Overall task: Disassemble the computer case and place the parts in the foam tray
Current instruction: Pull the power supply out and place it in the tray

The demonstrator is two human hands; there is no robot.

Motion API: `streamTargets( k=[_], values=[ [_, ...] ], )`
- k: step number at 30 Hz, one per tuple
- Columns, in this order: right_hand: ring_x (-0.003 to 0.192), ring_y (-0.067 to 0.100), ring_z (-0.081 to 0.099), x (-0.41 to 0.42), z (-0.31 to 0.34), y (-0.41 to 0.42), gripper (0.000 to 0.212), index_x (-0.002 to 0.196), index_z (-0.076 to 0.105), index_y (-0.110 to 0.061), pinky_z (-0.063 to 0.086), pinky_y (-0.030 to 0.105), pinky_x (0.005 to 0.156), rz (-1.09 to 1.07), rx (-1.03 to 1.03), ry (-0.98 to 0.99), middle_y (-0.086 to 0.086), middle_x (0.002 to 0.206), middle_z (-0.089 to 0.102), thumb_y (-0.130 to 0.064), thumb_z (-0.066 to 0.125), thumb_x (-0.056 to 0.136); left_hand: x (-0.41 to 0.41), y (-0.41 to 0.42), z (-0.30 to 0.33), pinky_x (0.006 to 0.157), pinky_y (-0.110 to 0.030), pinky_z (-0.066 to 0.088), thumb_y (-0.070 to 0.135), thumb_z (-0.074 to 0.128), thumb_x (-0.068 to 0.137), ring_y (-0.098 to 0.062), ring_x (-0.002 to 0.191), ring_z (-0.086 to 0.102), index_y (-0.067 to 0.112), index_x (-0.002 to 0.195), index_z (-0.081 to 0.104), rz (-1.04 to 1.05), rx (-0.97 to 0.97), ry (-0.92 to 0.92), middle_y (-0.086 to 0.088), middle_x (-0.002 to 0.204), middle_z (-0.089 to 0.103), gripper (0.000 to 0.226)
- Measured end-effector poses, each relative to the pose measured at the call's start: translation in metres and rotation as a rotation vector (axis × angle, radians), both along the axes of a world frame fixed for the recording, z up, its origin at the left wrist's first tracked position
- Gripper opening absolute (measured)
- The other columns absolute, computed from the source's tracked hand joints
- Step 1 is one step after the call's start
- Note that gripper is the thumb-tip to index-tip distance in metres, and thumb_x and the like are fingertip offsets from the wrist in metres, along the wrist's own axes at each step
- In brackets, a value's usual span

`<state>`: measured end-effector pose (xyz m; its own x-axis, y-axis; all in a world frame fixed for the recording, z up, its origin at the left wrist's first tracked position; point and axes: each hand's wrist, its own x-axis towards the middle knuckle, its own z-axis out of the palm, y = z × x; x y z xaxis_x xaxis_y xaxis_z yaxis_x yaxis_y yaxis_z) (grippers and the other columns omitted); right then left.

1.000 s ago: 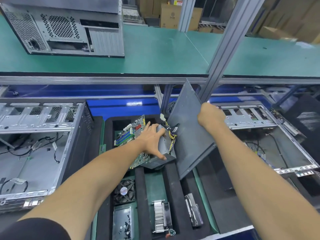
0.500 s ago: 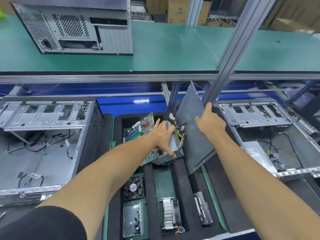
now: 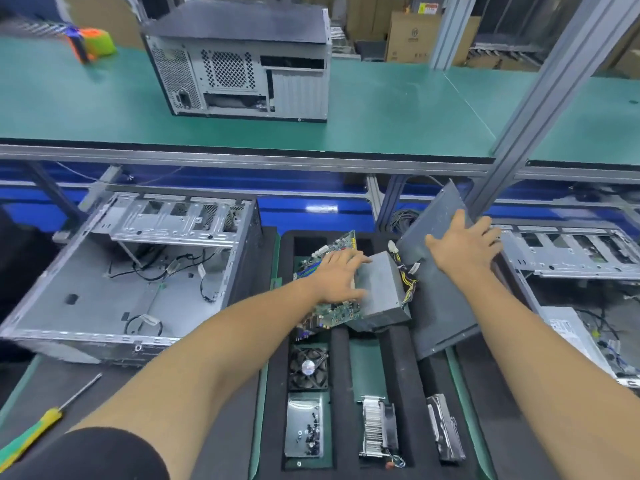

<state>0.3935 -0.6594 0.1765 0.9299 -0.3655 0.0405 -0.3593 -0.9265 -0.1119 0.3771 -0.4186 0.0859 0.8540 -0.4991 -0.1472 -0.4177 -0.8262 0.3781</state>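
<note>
The black foam tray (image 3: pixel 398 358) lies in front of me. At its far end a green motherboard (image 3: pixel 336 311) and a grey power supply (image 3: pixel 382 289) with yellow wires lean tilted. My left hand (image 3: pixel 337 277) rests over both, fingers on the power supply's left face. A grey side panel (image 3: pixel 441 299) stands tilted along the tray's right side. My right hand (image 3: pixel 465 245) lies spread flat on its upper part. Nearer slots hold a fan (image 3: pixel 308 368), a small box of screws (image 3: pixel 304 427), a heatsink (image 3: pixel 377 427) and a drive (image 3: pixel 445 427). The opened case (image 3: pixel 114 271) lies at the left.
A second opened case (image 3: pixel 571 258) with a power supply (image 3: pixel 575 336) lies at the right. A closed case (image 3: pixel 242 60) stands on the green upper shelf (image 3: pixel 398 109). A yellow-green screwdriver (image 3: pixel 38 427) lies at the lower left. A slanted aluminium post (image 3: pixel 540 98) rises behind the panel.
My right hand has opened out flat on the side panel, which has tipped lower toward the tray. My left hand stays on the power supply and motherboard.
</note>
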Motion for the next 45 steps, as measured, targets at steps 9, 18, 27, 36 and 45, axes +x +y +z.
streamTargets(
  k=[9, 18, 27, 36, 45],
  values=[
    [0.121, 0.038, 0.038, -0.036, -0.026, 0.169, 0.031, 0.115, 0.053, -0.018, 0.024, 0.051, 0.108, 0.449, 0.066, -0.140, 0.018, 0.128, 0.044, -0.040, 0.058, 0.093, -0.039, 0.124, 0.040, 0.098, -0.045, 0.040, 0.038, 0.062, 0.098, -0.032, 0.114, 0.053, 0.017, 0.128, 0.060, 0.079, 0.022, -0.188, -0.010, 0.115, 0.061, 0.037],
    [0.117, 0.040, 0.046, -0.129, -0.063, 0.347, 0.038, 0.128, 0.046, -0.018, 0.044, 0.048, 0.096, 0.540, 0.493, 0.139, 0.016, 0.126, 0.036, -0.035, 0.057, 0.096, -0.120, 0.326, 0.051, 0.097, -0.041, 0.041, 0.035, 0.060, 0.101, -0.030, 0.113, 0.053, 0.014, 0.120, 0.063, 0.348, -0.065, -0.225, -0.008, 0.119, 0.064, 0.028],
    [0.093, 0.016, 0.055, -0.162, -0.116, 0.345, 0.029, 0.121, 0.061, -0.022, 0.044, 0.031, 0.080, 0.062, 0.666, -0.138, 0.006, 0.122, 0.051, -0.010, 0.041, 0.103, -0.258, 0.473, -0.010, 0.113, -0.043, 0.032, 0.039, 0.062, 0.098, -0.032, 0.130, 0.045, 0.005, 0.135, 0.054, 0.505, -0.136, -0.463, -0.014, 0.138, 0.051, 0.051],
    [0.147, 0.027, 0.019, -0.159, -0.165, 0.324, 0.079, 0.157, 0.020, -0.010, 0.014, 0.034, 0.117, 0.444, 0.123, 0.292, 0.010, 0.159, 0.025, -0.002, 0.060, 0.089, -0.263, 0.484, -0.061, 0.125, -0.046, 0.018, 0.052, 0.054, 0.099, -0.032, 0.154, 0.016, 0.013, 0.150, 0.035, 0.453, -0.162, -0.543, -0.010, 0.154, 0.034, 0.068],
    [0.129, 0.035, 0.034, -0.159, -0.175, 0.315, 0.062, 0.149, 0.034, -0.002, 0.027, 0.042, 0.106, 0.564, 0.072, 0.247, 0.015, 0.143, 0.038, -0.005, 0.058, 0.092, -0.265, 0.479, -0.067, 0.127, -0.049, 0.012, 0.055, 0.053, 0.099, -0.039, 0.157, 0.003, 0.008, 0.156, 0.026, 0.445, -0.101, -0.536, -0.016, 0.163, 0.020, 0.079]
  ],
)
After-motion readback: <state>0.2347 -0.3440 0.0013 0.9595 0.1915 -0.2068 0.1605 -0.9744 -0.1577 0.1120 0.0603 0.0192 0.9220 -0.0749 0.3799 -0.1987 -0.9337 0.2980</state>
